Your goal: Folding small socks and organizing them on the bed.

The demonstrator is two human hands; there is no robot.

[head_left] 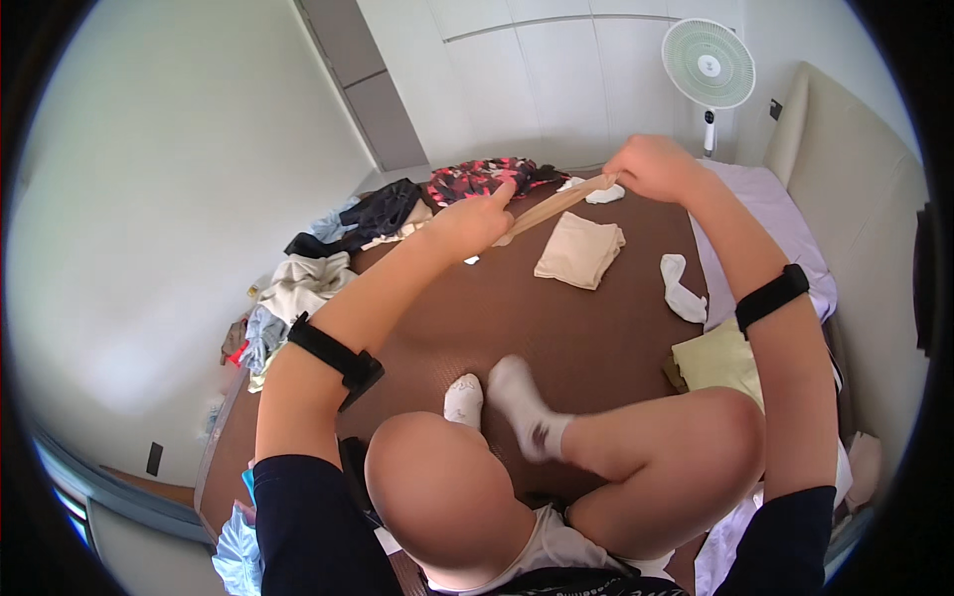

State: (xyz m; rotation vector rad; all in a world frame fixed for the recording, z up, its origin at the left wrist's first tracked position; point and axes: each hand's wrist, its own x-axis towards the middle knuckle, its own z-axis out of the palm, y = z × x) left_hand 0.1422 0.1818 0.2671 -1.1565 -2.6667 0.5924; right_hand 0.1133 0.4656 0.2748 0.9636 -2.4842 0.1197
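A thin beige stretchy cloth (556, 209), pulled into a narrow band, runs slantwise between my two raised hands. My left hand (475, 221) grips its lower end, with the index finger pointing up and away. Higher up and to the right, my right hand (651, 169) is closed on the other end, fingertips pinched together. Whether the cloth is a stocking or another garment I cannot tell. Below it, a folded beige cloth (579, 250) lies flat on the brown bed mat (437, 318). A white sock (682, 288) rests farther right, apart from both hands.
Dark clothes (383, 214), a red-and-black patterned garment (482, 179) and a cream cloth (303, 283) heap along the far left edge. A yellowish folded cloth (717, 360) sits by my right knee. The standing fan (709, 66) is beyond the bed; the headboard (860, 169) borders the right.
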